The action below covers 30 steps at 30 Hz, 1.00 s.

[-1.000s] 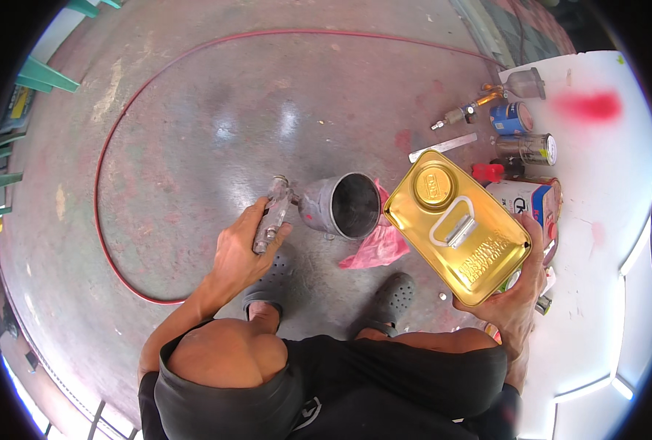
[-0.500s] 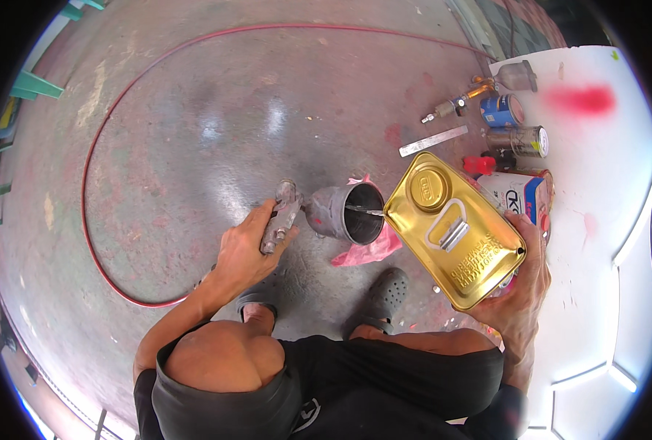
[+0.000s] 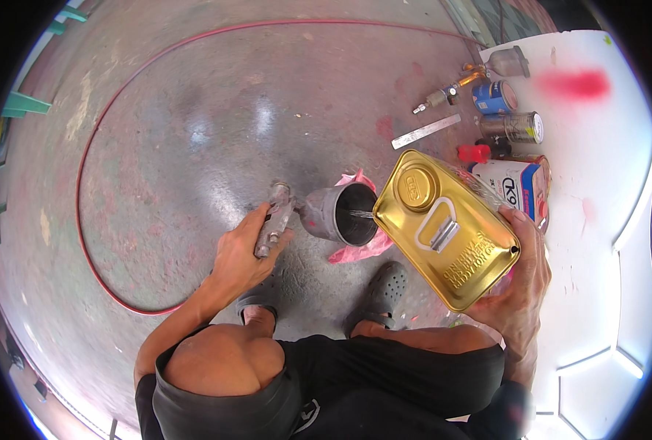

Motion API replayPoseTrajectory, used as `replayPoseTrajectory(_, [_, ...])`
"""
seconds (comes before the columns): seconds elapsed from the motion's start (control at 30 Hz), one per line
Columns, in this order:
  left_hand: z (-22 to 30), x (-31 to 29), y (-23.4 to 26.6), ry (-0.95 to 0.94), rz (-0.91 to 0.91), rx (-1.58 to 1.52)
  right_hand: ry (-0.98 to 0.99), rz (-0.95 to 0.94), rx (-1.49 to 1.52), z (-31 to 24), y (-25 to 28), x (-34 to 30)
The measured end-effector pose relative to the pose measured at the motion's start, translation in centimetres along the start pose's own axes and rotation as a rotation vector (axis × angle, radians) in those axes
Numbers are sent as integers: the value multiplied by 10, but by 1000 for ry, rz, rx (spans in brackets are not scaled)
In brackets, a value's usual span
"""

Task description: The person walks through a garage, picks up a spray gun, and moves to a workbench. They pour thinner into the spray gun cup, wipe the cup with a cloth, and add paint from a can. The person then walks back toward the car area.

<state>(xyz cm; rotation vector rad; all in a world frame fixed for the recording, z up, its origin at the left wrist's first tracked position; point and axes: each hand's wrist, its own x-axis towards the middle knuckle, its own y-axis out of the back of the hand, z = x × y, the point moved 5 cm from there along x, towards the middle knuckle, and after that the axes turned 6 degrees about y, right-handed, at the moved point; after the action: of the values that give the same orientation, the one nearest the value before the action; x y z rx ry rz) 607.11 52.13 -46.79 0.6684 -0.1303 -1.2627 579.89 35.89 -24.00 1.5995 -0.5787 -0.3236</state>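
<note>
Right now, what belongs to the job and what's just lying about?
In use:
Gold rectangular metal can (right hand)
Grey spray gun with open round cup (left hand)

Apparently lying about:
Flat silvery strip
Blue cylindrical tin
Crumpled pink cloth

Head-worn fisheye, looking down
Near above the knees, floor farther off, edges bending toward the rim.

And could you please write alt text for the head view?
The right hand tilts a gold can, pouring liquid into the cup of a spray gun in the left hand; a pink cloth shows behind the cup.
</note>
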Motion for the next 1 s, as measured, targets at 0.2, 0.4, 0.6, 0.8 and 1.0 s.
replayPoseTrajectory(0.2, [0, 1, 0, 0, -17, 0, 2, 1, -13, 1, -1, -2])
replayPoseTrajectory(0.4, [1, 0, -4, -7, -19, 16, 12, 19, -6, 2, -1, -3])
replayPoseTrajectory(0.6, [-4, -3, -5, -4, -12, 3, 0, 19, -10, 0, -3, -6])
replayPoseTrajectory(0.8, [-9, 1, 4, -13, -22, -51, -47, 84, 65, 4, -8, -10])
replayPoseTrajectory(1.0, [8, 14, 1, 75, -140, -142, -335, 192, 475, 46, -37, -68])
